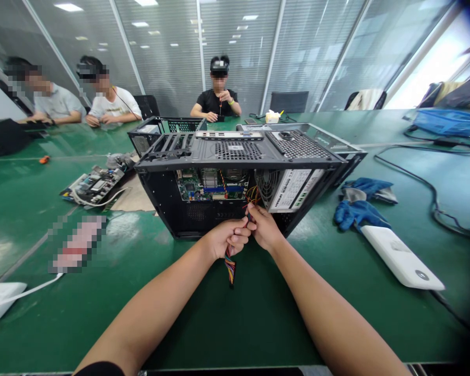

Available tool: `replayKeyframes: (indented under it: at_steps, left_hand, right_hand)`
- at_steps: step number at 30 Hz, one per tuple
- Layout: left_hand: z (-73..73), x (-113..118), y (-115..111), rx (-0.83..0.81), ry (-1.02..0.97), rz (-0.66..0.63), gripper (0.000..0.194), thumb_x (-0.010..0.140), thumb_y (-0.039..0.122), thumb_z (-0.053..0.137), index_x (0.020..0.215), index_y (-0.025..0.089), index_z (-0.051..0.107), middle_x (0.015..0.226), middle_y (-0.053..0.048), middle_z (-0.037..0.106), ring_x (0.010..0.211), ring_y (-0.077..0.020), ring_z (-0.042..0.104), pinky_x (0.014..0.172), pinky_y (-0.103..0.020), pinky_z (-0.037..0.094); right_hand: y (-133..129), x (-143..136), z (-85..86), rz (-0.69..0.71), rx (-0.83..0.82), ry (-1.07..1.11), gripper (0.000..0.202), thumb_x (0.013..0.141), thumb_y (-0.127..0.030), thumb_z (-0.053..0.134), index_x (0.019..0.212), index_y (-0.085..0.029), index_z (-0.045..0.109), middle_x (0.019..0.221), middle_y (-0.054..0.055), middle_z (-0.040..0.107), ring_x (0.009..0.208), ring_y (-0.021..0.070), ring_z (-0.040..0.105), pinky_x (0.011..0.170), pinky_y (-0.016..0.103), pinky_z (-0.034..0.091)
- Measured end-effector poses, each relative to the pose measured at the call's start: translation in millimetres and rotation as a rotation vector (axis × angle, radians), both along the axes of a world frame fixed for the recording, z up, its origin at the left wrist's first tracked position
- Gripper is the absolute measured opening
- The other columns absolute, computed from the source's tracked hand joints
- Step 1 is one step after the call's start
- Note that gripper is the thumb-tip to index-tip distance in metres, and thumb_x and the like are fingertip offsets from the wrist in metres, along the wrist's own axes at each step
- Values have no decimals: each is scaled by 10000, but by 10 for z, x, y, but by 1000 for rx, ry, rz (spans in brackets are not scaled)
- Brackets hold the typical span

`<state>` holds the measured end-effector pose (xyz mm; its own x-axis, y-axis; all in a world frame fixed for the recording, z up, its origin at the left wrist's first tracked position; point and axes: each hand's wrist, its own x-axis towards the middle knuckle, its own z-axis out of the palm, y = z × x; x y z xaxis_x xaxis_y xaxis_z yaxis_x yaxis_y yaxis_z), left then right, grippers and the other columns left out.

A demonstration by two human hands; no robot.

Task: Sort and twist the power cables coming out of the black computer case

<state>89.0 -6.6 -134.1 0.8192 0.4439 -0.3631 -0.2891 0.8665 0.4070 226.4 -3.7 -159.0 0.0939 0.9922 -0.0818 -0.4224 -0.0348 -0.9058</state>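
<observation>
White power supply label (pixel 291 191), black lettering, not clearly legible

The glossy green surface (pixel 203 329) carries an open black computer case (pixel 235 151) near the middle. To its left lie a circuit board (pixel 97 183), a tan sheet (pixel 137 196), a small orange item (pixel 44 160), a blurred pink item (pixel 80 243) and a white cable (pixel 37 290). To its right, blue gloves (pixel 354 209) touch a white power bank (pixel 401 256); black cables (pixel 434 193) trail near a blue basket (pixel 450 122). A tissue box (pixel 272 117) sits beyond the case.
</observation>
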Motion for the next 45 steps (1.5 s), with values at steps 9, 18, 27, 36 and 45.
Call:
replayKeyframes:
  at_steps: [9,18,27,36,45]
  left_hand:
    - [24,60,-49,260,253,86,269,972,273,443,757,122,502,508,88,328,357,-11,342,323,-76,184]
    - [-31,114,-71,769,736,185,286,941,299,439,718,146,531,448,86,381,318,-52,421,346,-158,230]
    - [18,103,-87,807,782,140,296,952,308,417,763,136,566,450,95,362,308,-47,407,347,-159,234]
    - [85,62,-87,548,548,115,291,932,368,492,756,139,524,514,103,325,334,-20,314,348,-142,168]
    - [-20,91,-77,925,853,107,332,943,365,403,771,142,578,395,86,384,307,-66,396,383,-171,263]
  right_hand:
    - [17,2,-18,10,-36,-40,460,601,-608,762,648,-196,564,451,-86,361,405,74,356,415,228,284]
    - [34,0,-60,40,-6,-24,417,657,-580,743,699,-196,584,417,-88,377,383,86,379,409,237,322]
    - [30,-10,-56,23,-10,-52,428,658,-590,732,710,-193,580,411,-97,349,367,74,339,382,224,272]
    - [21,1,-47,19,-25,-75,429,671,-593,719,700,-191,572,408,-91,381,353,67,360,387,218,253]
    - [35,-10,-89,11,-30,-76,419,675,-587,716,723,-198,570,453,-98,365,358,74,380,371,222,283]
